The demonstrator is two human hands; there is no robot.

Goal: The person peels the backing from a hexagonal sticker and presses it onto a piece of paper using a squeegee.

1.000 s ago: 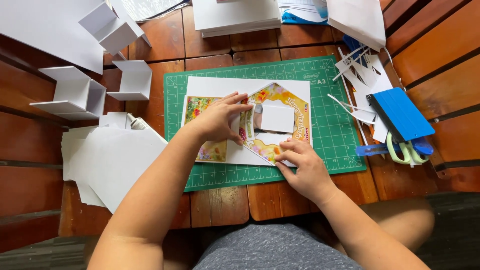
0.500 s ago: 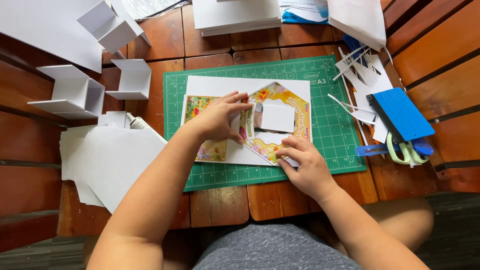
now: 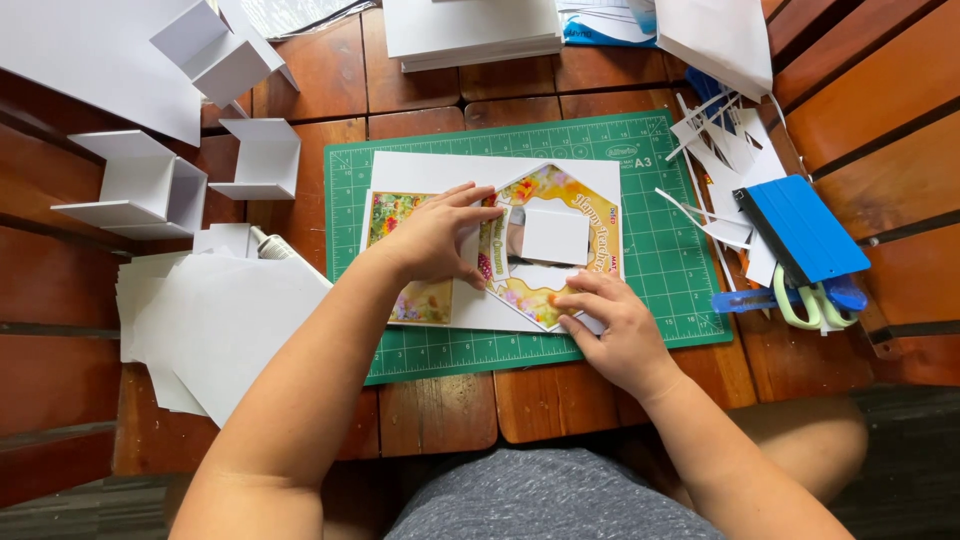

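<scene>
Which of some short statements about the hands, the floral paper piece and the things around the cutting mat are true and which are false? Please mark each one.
1. The left hand presses flat on the floral printed frame. True.
2. The right hand holds the scissors. False: it rests at the frame's lower edge; the green-handled scissors lie on the table, to the right of the mat.
3. The work lies on a green cutting mat. True.
4. The blue block sits left of the mat. False: it is on the right.
5. White folded card boxes stand left of the mat. True.
</scene>
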